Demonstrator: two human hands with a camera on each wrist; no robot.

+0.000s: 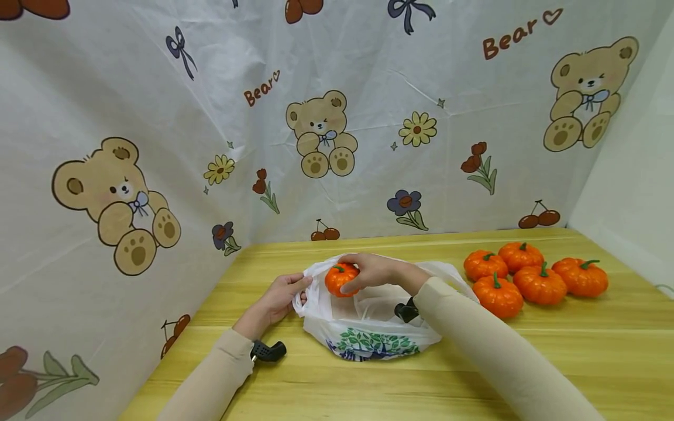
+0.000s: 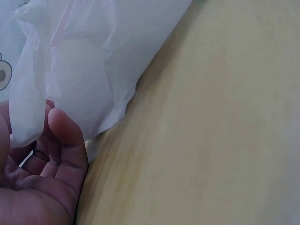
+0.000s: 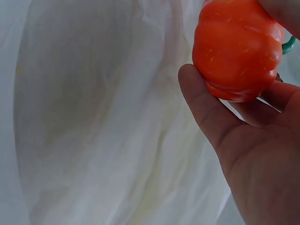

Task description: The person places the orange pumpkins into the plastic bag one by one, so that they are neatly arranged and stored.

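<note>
My right hand (image 1: 371, 272) grips a small orange toy pumpkin (image 1: 336, 282) with a green stem, over the mouth of a white plastic bag (image 1: 368, 333). In the right wrist view the same pumpkin (image 3: 236, 49) sits between thumb and fingers, with the bag's pale inside (image 3: 103, 112) beside it. At the bag's left side, my left hand (image 1: 281, 297) pinches the handle. The left wrist view shows curled fingers (image 2: 68, 133) around the handle strip (image 2: 29, 93). Green trees and blue print mark the bag's front, which lies low on the table.
Several more orange pumpkins (image 1: 539, 285) stand grouped on the wooden table (image 1: 368, 386), right of the bag. A white sheet (image 1: 368, 70) printed with bears and flowers hangs behind and along the left. A pale wall (image 1: 632, 199) rises at the right.
</note>
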